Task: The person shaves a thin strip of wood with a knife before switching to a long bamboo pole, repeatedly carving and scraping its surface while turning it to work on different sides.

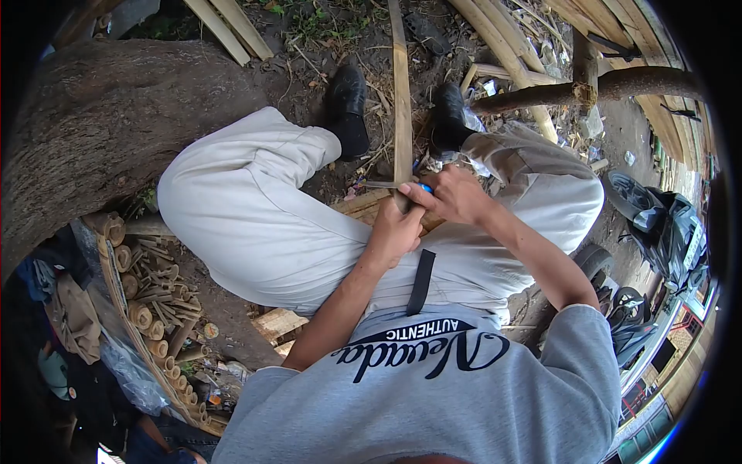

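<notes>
A long bamboo strip (401, 100) runs from the ground between my shoes toward my lap. My left hand (395, 228) is closed around its near end. Just above and to the right, my right hand (457, 195) grips a knife (379, 185) with a blue handle, most of which the fingers cover. The blade points left and lies across the strip near my left hand. My right thumb reaches over to the strip beside the blade. Both hands are close together between my knees.
A thick tree trunk (116, 124) lies on the left. Below it, cut bamboo pieces (158, 309) are piled behind a curved bamboo edge. Wooden poles (495, 39) and a branch (626, 83) stand at upper right. A motorbike (668, 232) is at far right.
</notes>
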Tool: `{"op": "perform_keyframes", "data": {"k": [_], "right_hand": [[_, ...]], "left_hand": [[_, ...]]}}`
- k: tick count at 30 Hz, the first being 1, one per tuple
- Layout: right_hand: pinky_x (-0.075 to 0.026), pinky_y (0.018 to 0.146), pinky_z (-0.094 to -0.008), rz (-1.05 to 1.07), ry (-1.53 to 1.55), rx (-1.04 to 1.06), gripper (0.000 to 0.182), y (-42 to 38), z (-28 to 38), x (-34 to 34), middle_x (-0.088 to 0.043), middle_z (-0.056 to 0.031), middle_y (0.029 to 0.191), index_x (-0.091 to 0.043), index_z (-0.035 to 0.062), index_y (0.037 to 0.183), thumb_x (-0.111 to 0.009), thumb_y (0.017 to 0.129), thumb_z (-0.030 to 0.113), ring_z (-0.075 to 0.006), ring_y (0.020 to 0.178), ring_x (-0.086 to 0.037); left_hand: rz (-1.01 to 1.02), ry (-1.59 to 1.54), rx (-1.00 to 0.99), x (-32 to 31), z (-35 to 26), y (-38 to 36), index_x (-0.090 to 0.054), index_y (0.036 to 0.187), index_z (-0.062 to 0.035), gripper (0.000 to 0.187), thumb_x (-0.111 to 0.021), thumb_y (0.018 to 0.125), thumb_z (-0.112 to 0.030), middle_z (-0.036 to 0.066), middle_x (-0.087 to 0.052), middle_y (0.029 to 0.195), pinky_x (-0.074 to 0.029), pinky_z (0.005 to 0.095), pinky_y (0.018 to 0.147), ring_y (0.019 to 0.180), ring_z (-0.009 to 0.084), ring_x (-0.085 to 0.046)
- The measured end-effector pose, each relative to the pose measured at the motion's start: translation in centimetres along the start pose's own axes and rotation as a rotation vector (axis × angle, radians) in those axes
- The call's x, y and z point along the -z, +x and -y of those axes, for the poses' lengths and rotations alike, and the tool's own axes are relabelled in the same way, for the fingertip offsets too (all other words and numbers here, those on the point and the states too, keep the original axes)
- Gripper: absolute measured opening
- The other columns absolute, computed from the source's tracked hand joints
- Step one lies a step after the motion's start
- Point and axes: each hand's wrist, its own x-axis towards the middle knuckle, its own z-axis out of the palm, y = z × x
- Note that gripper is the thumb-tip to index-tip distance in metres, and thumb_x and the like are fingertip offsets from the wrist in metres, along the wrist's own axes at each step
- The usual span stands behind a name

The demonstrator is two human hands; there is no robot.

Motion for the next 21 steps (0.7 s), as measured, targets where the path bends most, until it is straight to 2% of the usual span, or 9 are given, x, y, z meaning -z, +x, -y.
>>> {"op": "perform_keyframes", "data": {"k": [1,8,11,15,16,17,19,20,21], "right_hand": [[-0.050,0.055,-0.0447,0.090,0.150,-0.098,0.054,-0.6,0.7,0.2,-0.059,-0.0195,0.058,-0.071,0.0055,0.079,-0.049,0.098,0.051,-0.0386,0.057,-0.061],[-0.050,0.054,-0.0446,0.037,0.017,-0.087,0.058,-0.9,1.0,0.1,-0.057,-0.0181,0.055,-0.066,0.0053,0.069,-0.052,0.096,0.055,-0.0381,0.055,-0.060],[-0.049,0.053,-0.0457,0.005,-0.072,-0.063,0.060,0.3,-0.7,-0.3,-0.056,-0.0185,0.054,-0.067,0.0067,0.068,-0.051,0.095,0.058,-0.0381,0.054,-0.060],[-0.048,0.047,-0.0445,-0.231,-0.057,-0.278,0.073,4.7,-6.1,-0.4,-0.055,-0.0173,0.049,-0.066,0.0050,0.060,-0.046,0.094,0.066,-0.0383,0.052,-0.061],[-0.049,0.047,-0.0440,-0.114,-0.101,-0.304,0.060,5.4,-6.9,-0.1,-0.058,-0.0147,0.053,-0.073,0.0106,0.074,-0.046,0.097,0.059,-0.0364,0.054,-0.062],[-0.049,0.047,-0.0440,-0.115,-0.098,-0.306,0.060,5.0,-7.0,-0.5,-0.058,-0.0147,0.053,-0.073,0.0106,0.074,-0.046,0.097,0.059,-0.0364,0.054,-0.062],[-0.050,0.047,-0.0428,-0.078,-0.213,-0.059,0.041,3.7,-5.0,-0.8,-0.061,-0.0110,0.060,-0.076,0.0223,0.091,-0.046,0.100,0.049,-0.0335,0.056,-0.064],[-0.050,0.047,-0.0406,-0.072,-0.235,0.033,0.028,2.5,-3.5,-0.9,-0.063,-0.0080,0.065,-0.074,0.0341,0.104,-0.047,0.101,0.041,-0.0306,0.057,-0.065],[-0.050,0.047,-0.0406,-0.072,-0.238,0.037,0.028,1.6,-2.2,-0.6,-0.063,-0.0080,0.065,-0.074,0.0341,0.104,-0.047,0.101,0.041,-0.0306,0.057,-0.065]], "left_hand": [[0.027,0.023,-0.031,0.1,0.2,0.1,-0.051,0.083,-0.0062,0.021,-0.048,0.102,-0.013,-0.007,-0.035,0.057,-0.021,0.0246,0.036,0.043,0.0016,-0.028],[-0.005,0.092,-0.022,0.4,0.7,0.3,-0.045,0.076,-0.0079,0.026,-0.048,0.102,-0.012,-0.007,-0.034,0.059,-0.021,0.0249,0.037,0.044,0.0015,-0.028],[0.016,0.070,-0.043,0.4,0.8,0.4,-0.051,0.082,-0.0053,0.026,-0.051,0.104,-0.019,-0.008,-0.033,0.057,-0.020,0.0250,0.037,0.042,0.0018,-0.026],[-0.005,0.027,0.021,0.1,-0.2,-0.1,-0.057,0.096,-0.0002,0.026,-0.053,0.104,-0.025,-0.009,-0.030,0.054,-0.019,0.0248,0.037,0.041,0.0020,-0.024],[0.000,0.016,0.029,0.1,-0.2,-0.1,-0.058,0.101,0.0010,0.027,-0.054,0.104,-0.025,-0.009,-0.029,0.053,-0.019,0.0248,0.037,0.041,0.0021,-0.024],[0.000,0.019,0.032,0.1,-0.2,-0.1,-0.058,0.101,0.0010,0.027,-0.054,0.104,-0.025,-0.009,-0.029,0.053,-0.019,0.0248,0.037,0.041,0.0021,-0.024],[0.014,-0.019,0.050,0.0,-0.7,-0.4,-0.058,0.098,-0.0016,0.022,-0.054,0.103,-0.023,-0.009,-0.031,0.054,-0.019,0.0244,0.036,0.041,0.0020,-0.025],[0.014,-0.021,0.047,0.1,-0.5,-0.1,-0.058,0.098,-0.0016,0.022,-0.054,0.103,-0.023,-0.009,-0.031,0.054,-0.019,0.0244,0.036,0.041,0.0020,-0.025],[0.010,-0.004,0.012,0.3,0.0,0.2,-0.057,0.095,-0.0027,0.022,-0.055,0.103,-0.024,-0.008,-0.034,0.054,-0.020,0.0247,0.036,0.040,0.0030,-0.029]]}}
